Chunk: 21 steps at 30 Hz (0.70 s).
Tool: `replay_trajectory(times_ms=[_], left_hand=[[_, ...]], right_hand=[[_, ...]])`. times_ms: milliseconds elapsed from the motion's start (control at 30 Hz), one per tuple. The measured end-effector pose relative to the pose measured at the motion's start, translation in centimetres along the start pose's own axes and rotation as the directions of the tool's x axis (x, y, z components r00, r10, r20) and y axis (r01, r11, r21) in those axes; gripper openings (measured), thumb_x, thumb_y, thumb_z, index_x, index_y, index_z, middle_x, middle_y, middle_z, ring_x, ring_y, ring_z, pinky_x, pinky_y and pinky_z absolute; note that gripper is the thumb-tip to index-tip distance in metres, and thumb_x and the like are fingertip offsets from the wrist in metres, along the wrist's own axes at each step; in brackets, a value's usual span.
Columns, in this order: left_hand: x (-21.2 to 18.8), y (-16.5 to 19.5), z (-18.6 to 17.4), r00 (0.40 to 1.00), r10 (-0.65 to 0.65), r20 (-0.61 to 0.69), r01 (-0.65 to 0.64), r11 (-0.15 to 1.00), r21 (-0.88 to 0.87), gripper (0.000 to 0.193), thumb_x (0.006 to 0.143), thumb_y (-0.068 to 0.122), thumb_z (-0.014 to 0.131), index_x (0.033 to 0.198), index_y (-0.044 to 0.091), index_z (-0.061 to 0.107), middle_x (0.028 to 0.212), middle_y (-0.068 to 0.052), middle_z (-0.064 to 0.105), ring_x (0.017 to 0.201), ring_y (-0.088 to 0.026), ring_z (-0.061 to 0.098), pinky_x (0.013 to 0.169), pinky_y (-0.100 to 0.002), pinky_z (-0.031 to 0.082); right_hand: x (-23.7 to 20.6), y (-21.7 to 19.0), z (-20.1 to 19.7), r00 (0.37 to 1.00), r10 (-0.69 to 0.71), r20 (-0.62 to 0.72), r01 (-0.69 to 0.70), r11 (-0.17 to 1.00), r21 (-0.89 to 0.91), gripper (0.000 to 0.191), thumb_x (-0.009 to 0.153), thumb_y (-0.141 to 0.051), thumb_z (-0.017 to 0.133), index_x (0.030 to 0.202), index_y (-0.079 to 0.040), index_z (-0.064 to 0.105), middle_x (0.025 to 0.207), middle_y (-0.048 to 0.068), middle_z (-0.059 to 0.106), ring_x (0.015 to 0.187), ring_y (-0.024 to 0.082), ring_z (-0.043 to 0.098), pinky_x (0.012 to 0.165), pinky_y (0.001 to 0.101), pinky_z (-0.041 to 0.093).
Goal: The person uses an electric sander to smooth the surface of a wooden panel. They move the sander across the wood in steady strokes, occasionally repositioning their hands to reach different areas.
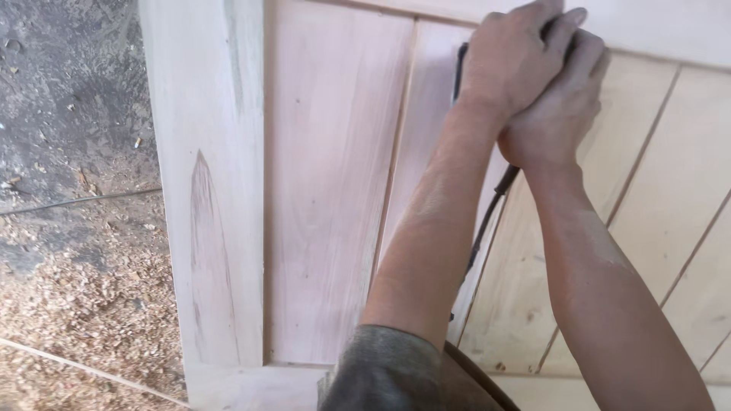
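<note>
A pale wooden door panel (335,198) made of vertical boards inside a frame lies flat below me. Both of my hands press a dark power sander (461,65) onto the boards near the upper rail. My left hand (509,61) covers the top of the tool. My right hand (560,110) wraps over it from the right side, overlapping the left. Most of the sander is hidden under my hands; only its black left edge shows. A black cord (487,221) trails down from the tool between my forearms.
The door's wide left stile (209,190) and bottom rail (251,384) border the boards. To the left, a grey floor (68,99) carries heaps of sawdust and wood shavings (84,289). A thin line or cable (76,199) crosses the floor.
</note>
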State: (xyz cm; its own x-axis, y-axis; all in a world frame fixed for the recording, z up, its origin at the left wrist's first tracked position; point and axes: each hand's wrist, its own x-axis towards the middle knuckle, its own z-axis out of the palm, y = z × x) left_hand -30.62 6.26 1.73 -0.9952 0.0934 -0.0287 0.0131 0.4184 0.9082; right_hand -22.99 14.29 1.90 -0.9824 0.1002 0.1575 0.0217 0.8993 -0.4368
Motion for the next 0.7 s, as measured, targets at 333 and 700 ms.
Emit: replay_trajectory(times_ms=[333,700], left_hand=[[-3.1,0.6,0.0,0.997,0.072,-0.008,-0.072,0.996,-0.058,0.036,0.094,0.047,0.057,0.089,0.014,0.07,0.075,-0.015,0.072,0.074,-0.039,0.069,0.069,-0.05,0.055],[-6.5,-1.4,-0.4,0.998,-0.063,0.01,0.063,0.989,-0.133,0.026,0.094,0.039,0.062,0.092,0.014,0.069,0.076,-0.014,0.073,0.073,-0.039,0.071,0.069,-0.047,0.057]], right_hand=[[-3.5,-0.6,-1.4,0.993,0.114,0.018,-0.114,0.993,-0.031,0.071,0.099,-0.028,0.082,0.147,-0.002,0.037,0.138,0.022,0.047,0.122,0.046,0.058,0.094,0.0537,0.052],[-6.3,-0.7,-0.7,0.973,0.178,0.147,-0.17,0.983,-0.065,0.084,0.091,-0.033,0.087,0.149,0.0,0.036,0.14,0.021,0.042,0.121,0.041,0.055,0.087,0.0543,0.051]])
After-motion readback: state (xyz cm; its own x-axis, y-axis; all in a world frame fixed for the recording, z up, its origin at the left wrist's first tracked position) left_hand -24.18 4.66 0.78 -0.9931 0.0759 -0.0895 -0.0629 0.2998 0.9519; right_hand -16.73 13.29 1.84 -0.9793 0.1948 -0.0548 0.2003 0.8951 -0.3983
